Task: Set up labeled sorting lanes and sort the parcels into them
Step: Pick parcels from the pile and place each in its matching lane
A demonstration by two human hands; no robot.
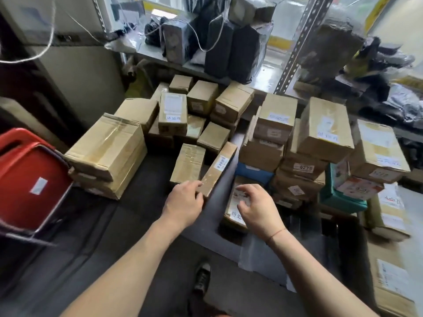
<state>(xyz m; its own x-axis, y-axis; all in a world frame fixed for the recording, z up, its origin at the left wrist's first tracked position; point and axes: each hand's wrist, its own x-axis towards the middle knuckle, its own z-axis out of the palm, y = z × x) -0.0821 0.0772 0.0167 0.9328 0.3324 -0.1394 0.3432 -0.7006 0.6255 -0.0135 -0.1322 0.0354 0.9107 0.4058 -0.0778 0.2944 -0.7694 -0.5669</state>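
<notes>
A person sorting parcels stands over a dark counter [146,216] crowded with cardboard boxes, mid-way through placing one of them. The left hand [183,204], at lower centre of the frame, has its fingers curled over the near end of a long, narrow brown cardboard parcel with a small white barcode label [218,169]. That parcel lies tilted on edge against a grey divider panel [219,197], its long axis running from the hand up and to the right toward the centre of the frame, the labelled face turned upward. The right hand [258,209], just right of the divider, hovers with fingers loosely bent and holding nothing, above a flat brown box bearing a handwritten white label [235,213]; whether the fingertips touch it cannot be told. Stacks of taped brown boxes [325,131] with handwritten lane labels fill the right half, and a large tape-sealed carton [107,152] sits left of centre beside a red plastic stool [29,177]. The sorting appears well under way; the next move likely calls for reading the parcel's label and a firm lift to carry it lengthwise into its matching stack without toppling neighbours.
</notes>
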